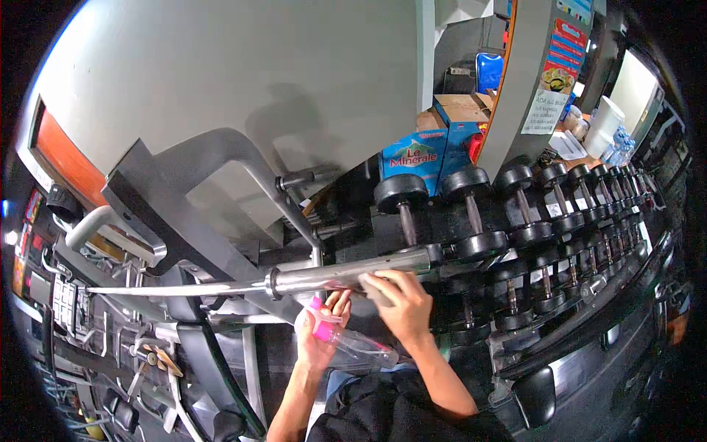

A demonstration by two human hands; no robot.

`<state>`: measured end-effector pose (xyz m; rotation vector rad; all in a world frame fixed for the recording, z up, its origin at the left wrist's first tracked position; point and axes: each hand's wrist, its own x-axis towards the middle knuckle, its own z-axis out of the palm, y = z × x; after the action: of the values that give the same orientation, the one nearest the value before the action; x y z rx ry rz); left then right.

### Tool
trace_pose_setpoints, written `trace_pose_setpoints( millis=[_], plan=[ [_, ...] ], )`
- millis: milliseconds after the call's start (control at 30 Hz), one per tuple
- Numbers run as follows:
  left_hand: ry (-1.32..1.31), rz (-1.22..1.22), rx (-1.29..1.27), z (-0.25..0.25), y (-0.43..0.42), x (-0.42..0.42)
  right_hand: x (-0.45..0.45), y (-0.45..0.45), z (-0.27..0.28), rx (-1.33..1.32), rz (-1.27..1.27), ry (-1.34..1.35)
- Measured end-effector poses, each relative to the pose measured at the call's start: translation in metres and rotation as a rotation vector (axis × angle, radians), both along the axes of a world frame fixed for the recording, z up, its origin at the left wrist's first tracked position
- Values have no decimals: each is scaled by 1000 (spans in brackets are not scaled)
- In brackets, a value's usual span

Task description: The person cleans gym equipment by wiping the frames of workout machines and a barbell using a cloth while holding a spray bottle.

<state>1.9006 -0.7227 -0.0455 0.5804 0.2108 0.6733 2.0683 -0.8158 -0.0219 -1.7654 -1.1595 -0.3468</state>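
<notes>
A steel barbell (331, 275) lies across the view, its thick sleeve end pointing right. My right hand (406, 308) is closed at the sleeve's near side, pressing a greyish cloth (375, 292) against the metal. Just below the sleeve, my left hand (315, 346) grips a spray bottle (364, 348) by its neck. The bottle has a pink and white spray head and a clear body that tilts down to the right. Part of the cloth is hidden by my right fingers.
Black dumbbells (477, 214) fill a two-tier rack on the right. Blue cardboard boxes (414, 156) stand behind it. A grey machine frame (228, 147) rises at the left, with a black padded bench (206, 361) below. Water bottles (622, 147) stand at the far right.
</notes>
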Motion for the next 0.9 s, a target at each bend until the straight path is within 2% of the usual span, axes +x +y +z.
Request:
trace_pose_setpoints(
  millis=[100,200,233,333,467,533,600,733,867,900],
  plan=[
    [53,-23,75,10,2,3,27,-27,-13,38,-174,9],
    [204,-49,166,-6,11,1,31,-30,-14,88,-286,18],
    [182,-72,160,-16,15,2,29,-29,-11,98,-323,15],
    [282,-132,123,-34,18,9,6,-9,1,67,-148,27],
    [272,-150,150,-53,27,19,-15,7,-19,-17,27,-24],
    [279,-140,162,-43,21,27,-6,0,-26,21,-6,-94],
    [202,-40,30,-46,19,28,5,-11,-35,47,-123,-78],
    [152,-93,87,-22,10,31,23,-26,-34,264,-338,141],
    [57,-144,20,-23,5,26,14,-12,-25,259,-359,164],
    [31,-135,-26,-18,2,26,6,-9,-17,188,-340,89]
  ],
)
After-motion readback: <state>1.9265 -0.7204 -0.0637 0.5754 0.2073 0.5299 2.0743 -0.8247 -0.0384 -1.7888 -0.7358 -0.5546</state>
